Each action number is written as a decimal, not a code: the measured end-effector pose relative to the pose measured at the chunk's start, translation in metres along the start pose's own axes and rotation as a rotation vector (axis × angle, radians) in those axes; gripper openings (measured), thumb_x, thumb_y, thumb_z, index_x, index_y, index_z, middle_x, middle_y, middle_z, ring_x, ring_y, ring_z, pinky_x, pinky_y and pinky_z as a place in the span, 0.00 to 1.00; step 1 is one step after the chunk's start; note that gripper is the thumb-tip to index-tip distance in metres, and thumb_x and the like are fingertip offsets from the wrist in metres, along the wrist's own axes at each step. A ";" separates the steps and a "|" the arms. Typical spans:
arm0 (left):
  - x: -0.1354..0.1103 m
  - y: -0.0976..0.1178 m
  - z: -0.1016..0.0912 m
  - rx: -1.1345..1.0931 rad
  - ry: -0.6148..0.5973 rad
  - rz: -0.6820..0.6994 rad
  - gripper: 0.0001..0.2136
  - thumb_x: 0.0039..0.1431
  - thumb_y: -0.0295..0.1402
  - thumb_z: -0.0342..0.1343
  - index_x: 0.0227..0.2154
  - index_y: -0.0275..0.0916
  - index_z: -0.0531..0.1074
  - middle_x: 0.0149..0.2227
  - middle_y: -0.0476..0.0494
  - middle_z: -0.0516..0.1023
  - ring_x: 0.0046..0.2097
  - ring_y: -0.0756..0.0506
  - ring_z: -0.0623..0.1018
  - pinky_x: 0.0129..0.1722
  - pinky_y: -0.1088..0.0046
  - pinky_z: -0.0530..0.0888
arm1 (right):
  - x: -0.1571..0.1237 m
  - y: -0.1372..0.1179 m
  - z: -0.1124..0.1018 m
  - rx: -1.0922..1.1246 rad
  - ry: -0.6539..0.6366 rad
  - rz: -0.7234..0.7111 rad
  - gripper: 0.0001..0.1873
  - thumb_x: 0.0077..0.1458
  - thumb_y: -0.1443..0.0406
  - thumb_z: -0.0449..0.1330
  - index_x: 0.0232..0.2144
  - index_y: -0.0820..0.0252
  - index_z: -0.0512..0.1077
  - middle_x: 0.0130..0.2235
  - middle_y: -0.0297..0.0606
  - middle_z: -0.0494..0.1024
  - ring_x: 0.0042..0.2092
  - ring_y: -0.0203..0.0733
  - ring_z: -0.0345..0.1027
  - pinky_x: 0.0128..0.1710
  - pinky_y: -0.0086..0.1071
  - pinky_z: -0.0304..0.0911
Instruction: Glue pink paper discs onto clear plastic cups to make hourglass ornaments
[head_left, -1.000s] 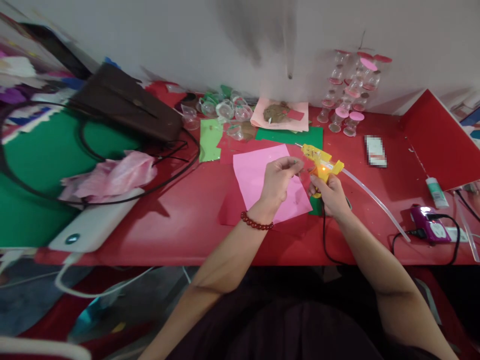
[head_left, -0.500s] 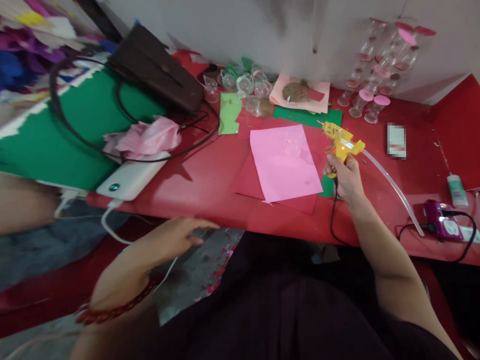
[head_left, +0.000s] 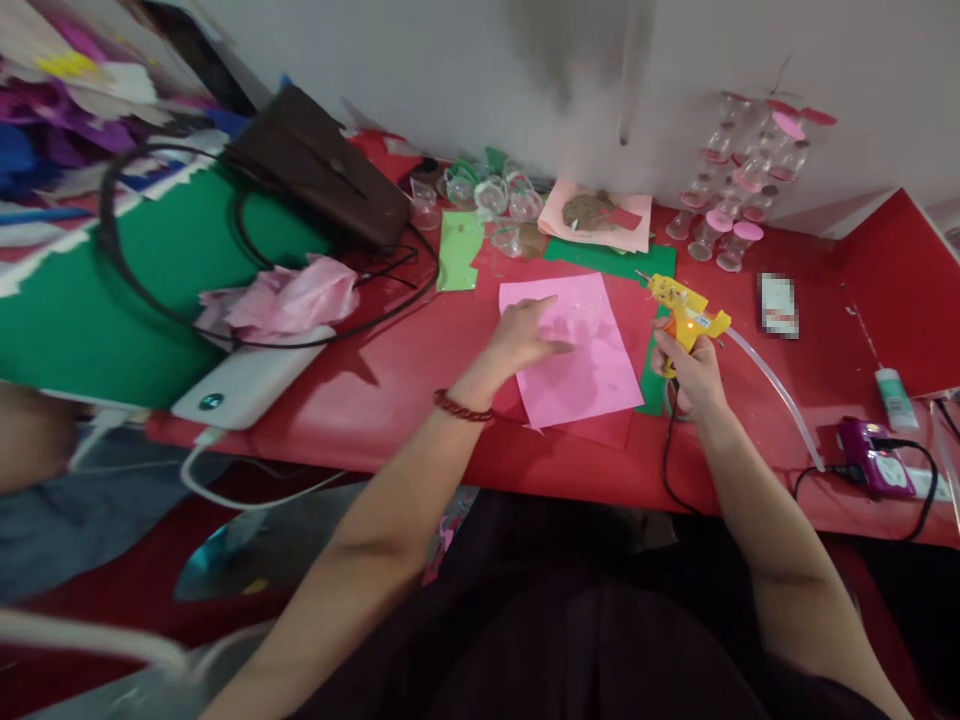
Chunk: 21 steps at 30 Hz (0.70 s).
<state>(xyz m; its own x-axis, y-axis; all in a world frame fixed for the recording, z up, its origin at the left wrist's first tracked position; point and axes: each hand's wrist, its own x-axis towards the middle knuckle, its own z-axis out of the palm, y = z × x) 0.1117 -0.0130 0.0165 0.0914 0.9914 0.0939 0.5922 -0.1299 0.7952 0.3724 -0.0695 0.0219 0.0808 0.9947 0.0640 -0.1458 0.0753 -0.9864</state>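
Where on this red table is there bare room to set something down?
Bare red table lies between the white power bank and the pink sheet, and between the glue stick and the small bottle. The back edge is crowded with clear cups.

The left hand [head_left: 525, 335] is lying open and palm down, its fingers [head_left: 553, 346] stretching flat and slightly spread, pointing away from the body and a little toward the other hand. Behind those fingers the left wrist [head_left: 480, 385] is running straight into the bare left forearm [head_left: 390, 520], which is slanting back to the lower left. The right hand [head_left: 694, 372] is curling closed in a tight grip, knuckles up and fingers wrapped (the thumb is hard to make out). It is sitting near the left fingertips, apart from them. The bare right forearm [head_left: 757, 520] is angling back to the lower right, elbow bent.
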 end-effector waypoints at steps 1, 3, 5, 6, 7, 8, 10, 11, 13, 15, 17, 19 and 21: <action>0.015 -0.001 0.015 -0.009 0.002 -0.015 0.36 0.29 0.33 0.81 0.49 0.35 0.83 0.54 0.26 0.84 0.59 0.26 0.79 0.65 0.47 0.71 | -0.001 -0.001 -0.001 -0.007 -0.016 -0.004 0.25 0.47 0.47 0.76 0.37 0.55 0.75 0.21 0.23 0.69 0.20 0.30 0.58 0.21 0.30 0.54; 0.033 -0.005 0.038 -0.087 -0.018 0.028 0.30 0.31 0.33 0.81 0.43 0.38 0.84 0.48 0.32 0.85 0.56 0.29 0.81 0.63 0.48 0.73 | -0.003 -0.003 0.000 -0.011 -0.037 -0.011 0.25 0.47 0.47 0.76 0.38 0.55 0.76 0.24 0.26 0.73 0.21 0.31 0.59 0.21 0.30 0.54; 0.038 -0.007 0.050 -0.175 -0.033 0.114 0.19 0.41 0.34 0.77 0.38 0.40 0.83 0.44 0.37 0.86 0.52 0.34 0.83 0.61 0.52 0.75 | -0.005 -0.004 0.001 -0.012 -0.045 -0.011 0.25 0.46 0.46 0.77 0.37 0.55 0.76 0.25 0.27 0.73 0.22 0.30 0.59 0.21 0.30 0.55; 0.037 -0.007 0.052 -0.216 -0.023 0.140 0.14 0.45 0.34 0.75 0.36 0.40 0.83 0.44 0.39 0.86 0.51 0.36 0.83 0.60 0.54 0.76 | -0.006 -0.005 0.002 -0.013 -0.049 -0.005 0.25 0.47 0.46 0.76 0.36 0.55 0.76 0.24 0.27 0.72 0.22 0.31 0.59 0.21 0.30 0.55; 0.034 -0.007 0.053 -0.255 -0.002 0.152 0.12 0.48 0.34 0.74 0.36 0.40 0.82 0.45 0.39 0.86 0.50 0.37 0.83 0.59 0.55 0.76 | -0.007 -0.005 0.002 -0.017 -0.053 0.002 0.25 0.48 0.45 0.76 0.35 0.55 0.76 0.23 0.26 0.70 0.22 0.31 0.58 0.21 0.30 0.56; 0.030 -0.006 0.053 -0.290 0.022 0.155 0.11 0.49 0.33 0.73 0.36 0.39 0.82 0.47 0.38 0.86 0.51 0.38 0.83 0.59 0.57 0.76 | -0.008 -0.006 0.003 -0.023 -0.059 0.011 0.24 0.49 0.45 0.75 0.35 0.56 0.76 0.21 0.26 0.69 0.22 0.31 0.58 0.22 0.30 0.56; 0.021 -0.006 0.049 -0.343 0.057 0.160 0.15 0.50 0.32 0.72 0.42 0.40 0.82 0.53 0.37 0.84 0.56 0.38 0.82 0.59 0.59 0.76 | -0.009 -0.008 0.003 -0.030 -0.062 0.019 0.24 0.50 0.45 0.75 0.36 0.56 0.77 0.21 0.26 0.69 0.22 0.31 0.58 0.22 0.30 0.56; 0.018 -0.005 0.047 -0.354 0.052 0.171 0.17 0.51 0.32 0.72 0.45 0.40 0.82 0.56 0.36 0.83 0.59 0.38 0.81 0.59 0.59 0.77 | -0.010 -0.009 0.003 -0.030 -0.064 0.020 0.24 0.50 0.45 0.75 0.36 0.57 0.77 0.21 0.26 0.70 0.22 0.31 0.59 0.22 0.30 0.56; 0.013 -0.006 0.044 -0.350 0.021 0.188 0.18 0.52 0.30 0.72 0.47 0.41 0.82 0.59 0.35 0.82 0.61 0.38 0.80 0.57 0.59 0.78 | -0.012 -0.011 0.003 -0.031 -0.077 0.020 0.24 0.50 0.47 0.76 0.38 0.56 0.78 0.23 0.27 0.71 0.22 0.32 0.60 0.22 0.30 0.56; 0.012 -0.008 0.042 -0.336 -0.005 0.195 0.18 0.52 0.29 0.71 0.47 0.42 0.82 0.60 0.36 0.82 0.61 0.37 0.80 0.55 0.59 0.79 | -0.013 -0.011 0.002 -0.041 -0.098 0.020 0.23 0.49 0.48 0.76 0.39 0.56 0.78 0.25 0.28 0.72 0.23 0.32 0.61 0.22 0.31 0.57; 0.012 -0.011 0.042 -0.330 -0.010 0.218 0.17 0.51 0.28 0.71 0.46 0.43 0.82 0.58 0.37 0.83 0.59 0.38 0.81 0.57 0.58 0.78 | -0.015 -0.010 0.002 -0.065 -0.126 0.029 0.23 0.50 0.47 0.76 0.38 0.55 0.77 0.24 0.28 0.71 0.23 0.32 0.61 0.23 0.31 0.58; 0.013 -0.013 0.043 -0.330 0.005 0.255 0.17 0.51 0.28 0.72 0.45 0.43 0.82 0.57 0.38 0.84 0.58 0.39 0.82 0.61 0.56 0.76 | -0.017 -0.007 0.002 -0.078 -0.142 0.032 0.24 0.53 0.45 0.74 0.37 0.55 0.76 0.24 0.27 0.69 0.23 0.32 0.59 0.23 0.31 0.58; 0.013 -0.014 0.044 -0.331 0.020 0.274 0.17 0.52 0.30 0.73 0.46 0.43 0.82 0.56 0.37 0.85 0.58 0.39 0.82 0.63 0.56 0.75 | -0.018 -0.003 0.003 -0.073 -0.151 0.030 0.26 0.54 0.41 0.72 0.36 0.56 0.75 0.26 0.28 0.70 0.22 0.30 0.58 0.22 0.30 0.58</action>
<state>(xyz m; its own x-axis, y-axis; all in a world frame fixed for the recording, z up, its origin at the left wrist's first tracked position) 0.1398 0.0011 -0.0202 0.1923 0.9216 0.3372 0.2593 -0.3791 0.8883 0.3688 -0.0872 0.0246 -0.0721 0.9961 0.0506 -0.0734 0.0453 -0.9963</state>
